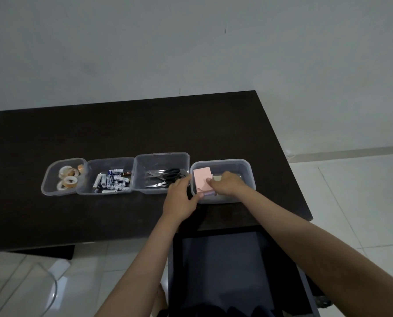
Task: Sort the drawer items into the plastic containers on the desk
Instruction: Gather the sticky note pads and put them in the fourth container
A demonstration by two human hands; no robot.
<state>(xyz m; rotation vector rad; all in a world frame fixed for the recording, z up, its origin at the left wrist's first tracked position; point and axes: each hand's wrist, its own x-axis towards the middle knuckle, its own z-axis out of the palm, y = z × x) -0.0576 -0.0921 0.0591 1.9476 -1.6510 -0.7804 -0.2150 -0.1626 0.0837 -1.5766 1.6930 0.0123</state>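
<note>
Four clear plastic containers stand in a row on the dark desk [122, 129]. The far-right container [245, 167] holds a pink pad of notes [201, 177]. My right hand [228, 183] reaches down inside it, fingers curled over the pad's right edge and other small items I cannot make out. My left hand [181, 197] grips the near-left corner of that container, thumb on its front wall. The other containers hold tape rolls [67, 177], batteries [113, 180] and scissors [165, 176]. The open drawer [227, 271] below the desk looks dark inside.
White cables [19, 287] lie on the tiled floor at the lower left. A white wall rises behind the desk. The desk's right edge drops off beside the rightmost container.
</note>
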